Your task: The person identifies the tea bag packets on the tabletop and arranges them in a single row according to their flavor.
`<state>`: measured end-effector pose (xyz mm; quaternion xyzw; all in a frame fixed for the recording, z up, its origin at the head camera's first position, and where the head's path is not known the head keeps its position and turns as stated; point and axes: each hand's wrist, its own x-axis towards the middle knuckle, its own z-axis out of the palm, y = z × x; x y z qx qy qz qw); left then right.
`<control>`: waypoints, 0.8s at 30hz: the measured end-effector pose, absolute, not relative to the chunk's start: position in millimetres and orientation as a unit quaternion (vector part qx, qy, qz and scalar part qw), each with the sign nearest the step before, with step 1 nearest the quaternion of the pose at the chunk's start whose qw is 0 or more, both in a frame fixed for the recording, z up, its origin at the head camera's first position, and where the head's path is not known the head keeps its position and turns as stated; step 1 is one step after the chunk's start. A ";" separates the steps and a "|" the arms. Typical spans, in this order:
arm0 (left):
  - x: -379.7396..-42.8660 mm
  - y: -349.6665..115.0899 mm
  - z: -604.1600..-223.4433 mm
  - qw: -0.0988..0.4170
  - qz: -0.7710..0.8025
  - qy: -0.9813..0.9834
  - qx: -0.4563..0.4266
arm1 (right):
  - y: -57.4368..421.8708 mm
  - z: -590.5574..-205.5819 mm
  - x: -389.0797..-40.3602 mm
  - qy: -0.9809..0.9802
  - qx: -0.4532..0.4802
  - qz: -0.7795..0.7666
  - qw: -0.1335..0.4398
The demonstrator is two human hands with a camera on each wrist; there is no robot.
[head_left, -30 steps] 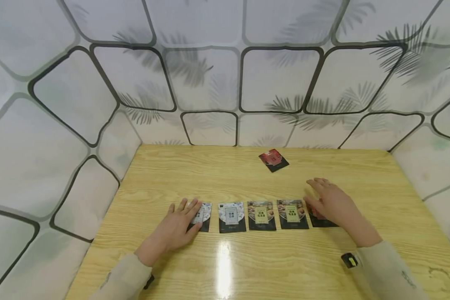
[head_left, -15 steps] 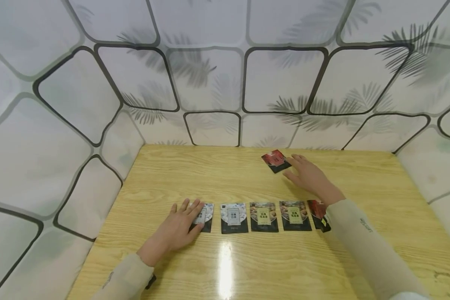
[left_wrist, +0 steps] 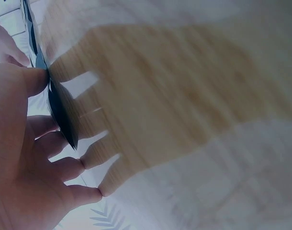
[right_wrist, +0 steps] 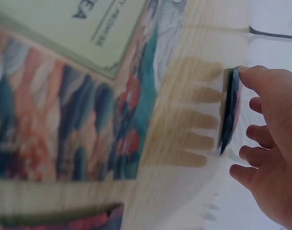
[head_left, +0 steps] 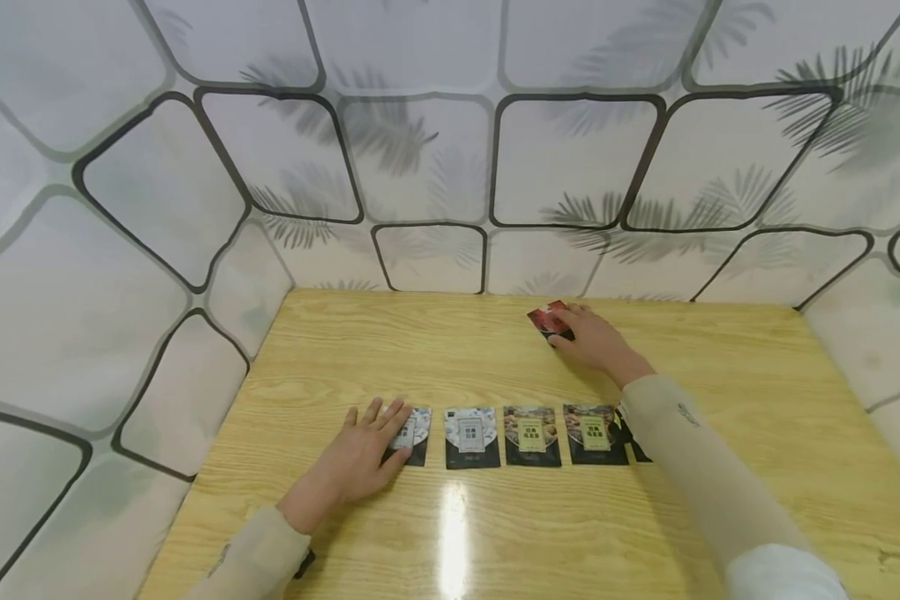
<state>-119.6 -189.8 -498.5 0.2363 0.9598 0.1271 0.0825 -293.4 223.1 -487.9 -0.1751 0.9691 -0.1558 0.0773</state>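
Observation:
My left hand (head_left: pixel 354 458) rests with spread, straight fingers on the leftmost white-and-black tea packet (head_left: pixel 420 433), covering its left part. My right hand (head_left: pixel 591 337) reaches to a red-and-black tea packet (head_left: pixel 546 318) lying askew near the back edge. Its fingers lie over the packet's right side, with the thumb touching the near edge. From the right wrist, this red packet (right_wrist: pixel 229 112) appears edge-on, and the fingers look loosely extended. The row continues with a second white packet (head_left: pixel 472 437) and two green-labelled packets (head_left: pixel 532 437). The right sleeve mostly hides the packet (head_left: pixel 640 450) at the row's right end.
The packets lie on a glossy light wood table (head_left: pixel 375 350). A patterned wall (head_left: pixel 540 167) rises behind its back edge, with further panels at left and right. A bright light reflection shows on the tabletop near the front.
My right hand has moved from the row's right end, forward and left, to the red packet at the back. My left hand has stayed on the leftmost packet.

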 end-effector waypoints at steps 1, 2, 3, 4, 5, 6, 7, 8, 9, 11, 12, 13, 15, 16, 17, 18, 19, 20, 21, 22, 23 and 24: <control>-119.7 -189.7 -498.7 0.082 0.127 0.960 0.237 | 222.5 -488.8 -293.8 0.969 -0.174 -0.155 0.077; -119.7 -189.7 -498.8 0.082 0.127 0.960 0.237 | 222.1 -489.3 -294.1 0.970 -0.173 -0.154 0.077; -119.8 -189.7 -498.9 0.082 0.127 0.960 0.236 | 221.8 -490.0 -294.5 0.970 -0.171 -0.155 0.078; -119.7 -189.8 -498.9 0.082 0.127 0.960 0.236 | 221.5 -490.6 -294.9 0.970 -0.170 -0.156 0.080; -119.7 -189.9 -498.9 0.083 0.127 0.960 0.236 | 221.3 -491.3 -295.5 0.970 -0.169 -0.157 0.081; -119.6 -190.0 -498.9 0.083 0.127 0.960 0.235 | 220.9 -491.7 -295.8 0.970 -0.168 -0.157 0.082; -119.6 -190.1 -498.9 0.083 0.127 0.960 0.235 | 220.7 -492.2 -296.1 0.970 -0.168 -0.157 0.083; -119.5 -190.2 -498.9 0.084 0.128 0.960 0.234 | 220.4 -492.6 -296.5 0.969 -0.168 -0.157 0.084; -119.5 -190.3 -498.9 0.084 0.128 0.960 0.233 | 220.1 -492.9 -296.7 0.969 -0.169 -0.157 0.085; -119.3 -190.2 -498.9 0.083 0.128 0.960 0.233 | 220.3 -493.3 -297.0 0.970 -0.168 -0.155 0.086; -119.2 -190.1 -498.9 0.082 0.128 0.960 0.233 | 220.7 -493.5 -297.1 0.970 -0.168 -0.155 0.087; -119.1 -190.0 -499.0 0.082 0.128 0.961 0.233 | 221.5 -493.8 -297.3 0.970 -0.168 -0.154 0.087; -119.0 -189.8 -499.5 0.080 0.127 0.961 0.233 | 223.8 -494.7 -297.6 0.970 -0.168 -0.151 0.086; -119.0 -189.7 -499.7 0.080 0.126 0.961 0.233 | 225.4 -495.1 -297.5 0.971 -0.167 -0.150 0.086; -119.1 -189.6 -500.1 0.079 0.126 0.961 0.234 | 227.4 -495.4 -297.1 0.971 -0.167 -0.148 0.085; -119.1 -189.6 -500.4 0.079 0.125 0.961 0.234 | 229.5 -495.3 -296.2 0.971 -0.167 -0.147 0.084; -119.1 -189.6 -500.7 0.078 0.124 0.961 0.234 | 232.0 -495.2 -295.1 0.971 -0.168 -0.146 0.083; -119.2 -189.6 -500.9 0.077 0.123 0.961 0.234 | 234.6 -494.9 -293.9 0.972 -0.169 -0.144 0.082; -119.3 -189.5 -501.0 0.077 0.123 0.961 0.234 | 237.4 -494.4 -292.5 0.972 -0.169 -0.144 0.081; -119.3 -189.6 -501.1 0.078 0.123 0.961 0.233 | 240.3 -493.8 -291.1 0.971 -0.169 -0.145 0.081; -119.4 -189.6 -501.1 0.078 0.123 0.961 0.233 | 243.3 -493.1 -289.2 0.971 -0.173 -0.144 0.080; -119.4 -189.7 -501.0 0.078 0.124 0.961 0.233 | 246.4 -493.1 -287.5 0.971 -0.174 -0.143 0.081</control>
